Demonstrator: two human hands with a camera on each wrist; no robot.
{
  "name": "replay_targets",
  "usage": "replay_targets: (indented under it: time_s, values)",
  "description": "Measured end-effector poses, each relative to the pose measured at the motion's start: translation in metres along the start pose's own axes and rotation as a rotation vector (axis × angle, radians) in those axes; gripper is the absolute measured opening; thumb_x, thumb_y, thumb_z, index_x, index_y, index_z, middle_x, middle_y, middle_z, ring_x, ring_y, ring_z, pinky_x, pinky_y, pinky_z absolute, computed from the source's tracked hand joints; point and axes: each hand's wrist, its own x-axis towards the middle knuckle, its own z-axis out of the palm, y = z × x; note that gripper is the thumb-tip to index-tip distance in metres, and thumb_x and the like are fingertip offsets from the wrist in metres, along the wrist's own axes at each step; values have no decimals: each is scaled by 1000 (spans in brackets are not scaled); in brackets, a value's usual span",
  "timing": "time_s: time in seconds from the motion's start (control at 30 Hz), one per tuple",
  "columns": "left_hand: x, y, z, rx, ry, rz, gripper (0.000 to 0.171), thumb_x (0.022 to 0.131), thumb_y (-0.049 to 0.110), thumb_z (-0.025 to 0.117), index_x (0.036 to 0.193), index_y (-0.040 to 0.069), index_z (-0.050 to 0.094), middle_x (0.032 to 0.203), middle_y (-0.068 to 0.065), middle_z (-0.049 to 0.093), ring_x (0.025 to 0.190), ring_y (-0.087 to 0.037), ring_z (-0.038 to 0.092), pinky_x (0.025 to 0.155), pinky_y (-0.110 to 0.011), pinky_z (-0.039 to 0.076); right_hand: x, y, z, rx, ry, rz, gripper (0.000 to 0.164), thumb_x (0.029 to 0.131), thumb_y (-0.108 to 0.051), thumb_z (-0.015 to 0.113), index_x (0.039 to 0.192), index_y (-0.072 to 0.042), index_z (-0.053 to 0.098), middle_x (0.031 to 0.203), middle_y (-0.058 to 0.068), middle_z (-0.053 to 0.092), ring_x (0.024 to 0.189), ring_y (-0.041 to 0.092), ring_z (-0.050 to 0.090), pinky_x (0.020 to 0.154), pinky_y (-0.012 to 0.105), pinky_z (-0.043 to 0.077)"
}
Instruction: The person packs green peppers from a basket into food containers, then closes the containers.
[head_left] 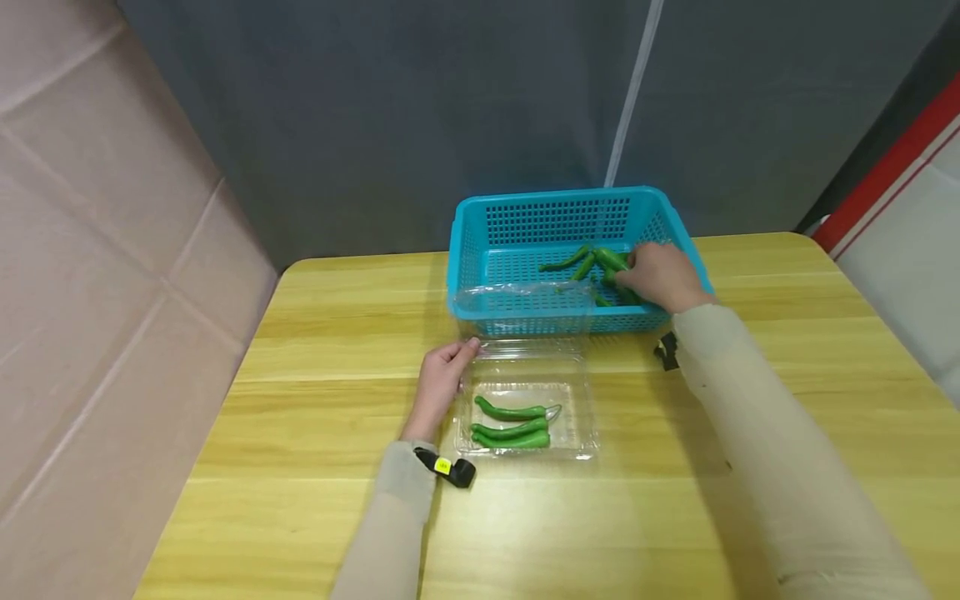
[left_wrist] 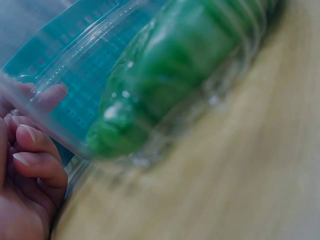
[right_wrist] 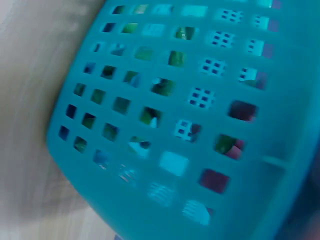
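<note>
My left hand point(head_left: 442, 379) pinches the left edge of a clear plastic clamshell box point(head_left: 581, 392) near its hinge, thumb on top. Curled fingers point(left_wrist: 42, 167) show beneath that edge in the left wrist view. Several green chili peppers point(head_left: 510, 432) lie side by side in the box's near half, blurred and close in the left wrist view. Inside a blue basket point(head_left: 558, 197), my right hand point(head_left: 663, 275) reaches down with curled fingers and grips a green pepper point(head_left: 611, 259) among several others. The basket's slotted wall point(right_wrist: 165, 135) hides most of this hand in the right wrist view.
The box's raised clear lid point(head_left: 517, 304) overlaps the basket's near wall. Both stand on a wooden table point(head_left: 330, 400). A dark grey curtain point(head_left: 375, 125) hangs behind the table's far edge, and a pale padded wall point(head_left: 97, 250) rises at the left.
</note>
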Motion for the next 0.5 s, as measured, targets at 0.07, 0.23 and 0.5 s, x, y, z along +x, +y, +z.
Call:
replay_targets:
  time_s: [0.07, 0.23, 0.5]
  values:
    - [0, -1, -1, 3, 0, -6, 46, 79, 56, 55, 84, 13, 69, 52, -2, 44, 37, -11, 32, 32, -24, 28, -1, -2, -3, -5, 10, -8, 38, 85, -28, 55, 60, -13, 30, 52, -2, 19, 46, 13, 17, 45, 29, 21]
    - [-1, 5, -3, -10, -29, -34, 47, 80, 53, 56, 87, 9, 68, 56, -3, 47, 37, -8, 33, 33, -23, 29, -6, -8, -11, -13, 23, 3, 23, 84, -26, 54, 77, -6, 46, 58, 3, 30, 49, 17, 27, 49, 32, 26]
    - [-14, 31, -3, -10, -44, -36, 39, 88, 37, 55, 88, 0, 66, 60, -8, 49, 38, -6, 34, 34, -19, 30, -15, -11, -19, 2, 11, 9, 41, 85, -26, 52, 115, 2, 50, 89, 17, 58, 58, 24, 45, 61, 38, 39]
